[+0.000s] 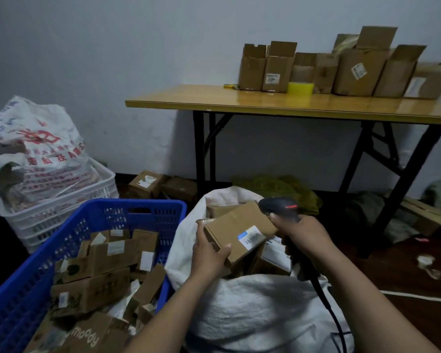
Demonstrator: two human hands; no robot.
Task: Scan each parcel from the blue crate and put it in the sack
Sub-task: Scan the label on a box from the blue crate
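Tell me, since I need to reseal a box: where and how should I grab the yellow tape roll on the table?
Grip the yellow tape roll across its curved outer wall, from above or the front: it appears to lie flat on the table, with cardboard boxes close behind it.

matt cardboard parcel (236, 231), woven sack (260, 309), glossy table (265, 101)

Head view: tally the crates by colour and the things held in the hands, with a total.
Blue crate: 1
White crate: 1
Parcel in left hand: 1
Scanner in right hand: 1
Total: 4
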